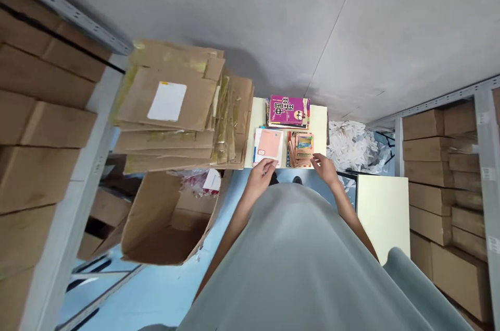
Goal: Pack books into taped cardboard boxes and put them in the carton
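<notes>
On a cream table top [320,121] lies a pale pink booklet [269,142] on top of a white one. My left hand [261,177] is at their near edge, fingers curled and pinched together at the lower right corner. To the right sits a small pile of brown-pink booklets [303,151] with a colourful picture on the top cover. My right hand [325,168] is beside the near right corner of that pile, its thumb and fingers slightly apart, fingertips at the edge. Behind both, a purple book [289,110] with large characters tops another stack.
Flattened cardboard boxes [167,91] are stacked high left of the table, above an open carton [167,221]. Crumpled white paper [349,146] is heaped to the right, near a second cream surface [383,211]. Shelves of cartons [429,164] stand on both sides; a grey wall [273,18] rises behind.
</notes>
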`<state>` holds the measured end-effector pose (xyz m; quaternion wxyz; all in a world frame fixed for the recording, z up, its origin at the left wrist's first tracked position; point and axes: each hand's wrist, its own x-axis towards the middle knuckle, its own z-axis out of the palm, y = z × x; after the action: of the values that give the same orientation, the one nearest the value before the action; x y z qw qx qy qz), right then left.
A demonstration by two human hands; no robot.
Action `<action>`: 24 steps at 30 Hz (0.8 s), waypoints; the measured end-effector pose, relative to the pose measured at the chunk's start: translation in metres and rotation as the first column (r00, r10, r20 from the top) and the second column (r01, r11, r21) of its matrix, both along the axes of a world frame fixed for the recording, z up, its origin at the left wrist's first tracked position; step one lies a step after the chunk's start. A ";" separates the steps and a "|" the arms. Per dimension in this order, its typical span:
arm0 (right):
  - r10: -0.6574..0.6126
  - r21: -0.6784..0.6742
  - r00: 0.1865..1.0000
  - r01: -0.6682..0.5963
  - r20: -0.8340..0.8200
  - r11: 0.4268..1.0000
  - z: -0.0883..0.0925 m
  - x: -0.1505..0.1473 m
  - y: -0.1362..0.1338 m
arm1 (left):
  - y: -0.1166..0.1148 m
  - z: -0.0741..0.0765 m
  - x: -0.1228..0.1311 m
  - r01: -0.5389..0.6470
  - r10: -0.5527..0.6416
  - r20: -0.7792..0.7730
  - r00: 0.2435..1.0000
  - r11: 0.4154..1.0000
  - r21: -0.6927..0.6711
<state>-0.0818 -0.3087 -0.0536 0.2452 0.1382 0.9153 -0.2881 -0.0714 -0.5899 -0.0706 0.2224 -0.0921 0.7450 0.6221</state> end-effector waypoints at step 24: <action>-0.058 0.481 0.949 -0.104 0.310 0.871 -0.081 -0.068 -0.082 | -0.012 -0.035 -0.096 0.452 -0.442 0.098 0.892 0.874 -0.177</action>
<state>-0.1497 -0.3905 -0.1343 0.3479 0.2288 0.9090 -0.0174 -0.1676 -0.6018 -0.1058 0.3702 0.0441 0.7972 0.4749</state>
